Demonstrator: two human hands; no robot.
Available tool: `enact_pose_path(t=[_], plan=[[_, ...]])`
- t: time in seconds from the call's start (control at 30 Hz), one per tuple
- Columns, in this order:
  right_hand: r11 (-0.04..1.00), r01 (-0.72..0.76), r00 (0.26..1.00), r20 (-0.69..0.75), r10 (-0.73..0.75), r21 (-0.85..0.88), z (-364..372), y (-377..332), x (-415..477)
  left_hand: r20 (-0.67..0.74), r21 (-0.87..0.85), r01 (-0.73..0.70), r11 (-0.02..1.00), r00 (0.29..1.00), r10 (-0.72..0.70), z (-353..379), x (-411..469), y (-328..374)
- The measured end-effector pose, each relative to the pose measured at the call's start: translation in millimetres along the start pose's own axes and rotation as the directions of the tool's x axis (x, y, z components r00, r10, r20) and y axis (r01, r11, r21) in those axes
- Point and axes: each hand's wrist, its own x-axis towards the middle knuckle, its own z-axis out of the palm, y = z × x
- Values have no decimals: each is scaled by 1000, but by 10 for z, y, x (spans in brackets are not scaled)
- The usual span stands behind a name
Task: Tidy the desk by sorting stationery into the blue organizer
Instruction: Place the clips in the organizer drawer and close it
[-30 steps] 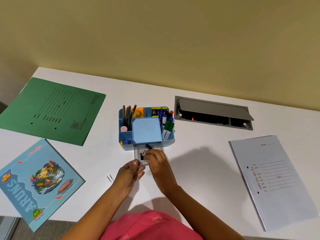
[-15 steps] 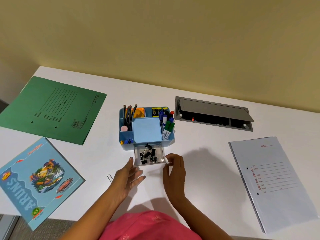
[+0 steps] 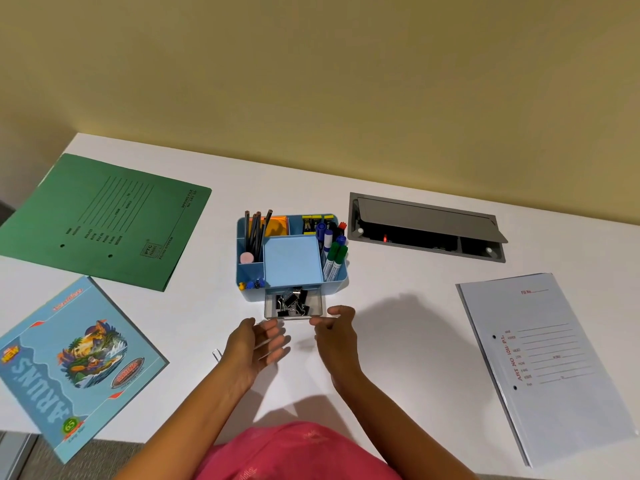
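The blue organizer (image 3: 341, 277) stands mid-desk, filled with pencils (image 3: 256, 230), markers (image 3: 334, 258), a blue note pad (image 3: 292, 259) and push pins (image 3: 252, 284). Its clear drawer (image 3: 268, 308) is pulled out toward me and holds several black binder clips (image 3: 292, 303). My left hand (image 3: 256, 344) is open, palm up, just in front of the drawer's left corner. My right hand (image 3: 337, 336) hovers at the drawer's right front corner, fingers loosely curled, holding nothing. A loose paper clip (image 3: 217, 355) lies on the desk left of my left wrist.
A green folder (image 3: 104, 220) lies at the back left, a blue illustrated notebook (image 3: 69, 362) at the front left. A white file (image 3: 547, 362) is on the right. A grey cable hatch (image 3: 426, 226) sits open behind the organizer on the white desk (image 3: 398, 341).
My right hand let go of a binder clip in the drawer and drew back. Both hands now sit just in front of the drawer, which looks pushed in slightly.
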Motion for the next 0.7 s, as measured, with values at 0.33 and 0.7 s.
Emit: enact_pose_path(t=[0.33,0.7], plan=[[966,259,963,-83,-257,14,172,-144,245,74,-11,-147,989,986,148,234,-4,259],[665,590,775,89,-626,-458,186,150,283,167,679,-529,509,787,594,115,179,-65]])
